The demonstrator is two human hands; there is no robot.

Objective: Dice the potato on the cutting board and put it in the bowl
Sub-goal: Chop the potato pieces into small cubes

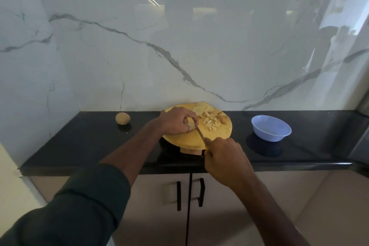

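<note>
While the left hand (175,121) curls its fingers over a small piece of potato (191,125) on the round yellow cutting board (179,139), pinning it down, the right hand (225,161) is wrapped tightly round the handle of a knife (200,134). The slim blade slants up from that fist to the held piece, its tip right against the left fingers; whether the edge has bitten into the piece is hard to tell, since the fingers hide most of it. The board looks smooth and matte, and rests on a pale block (only a corner shows under its near edge). On its far side lie flat round potato slices (202,108), overlapping like coins, and next to them a loose heap of small pale cubes (210,123). To the right of the board, well apart from it, stands a shallow bowl (271,128) of light blue plastic. To the left, a whole potato (122,118) with dull tan skin sits alone. All of this is on a glossy black stone counter (79,142), backed by a white marble wall (119,46) with grey veins. Below are beige cabinet doors (155,215) with black bar handles. A dark green sleeve (79,205) covers the left forearm.
</note>
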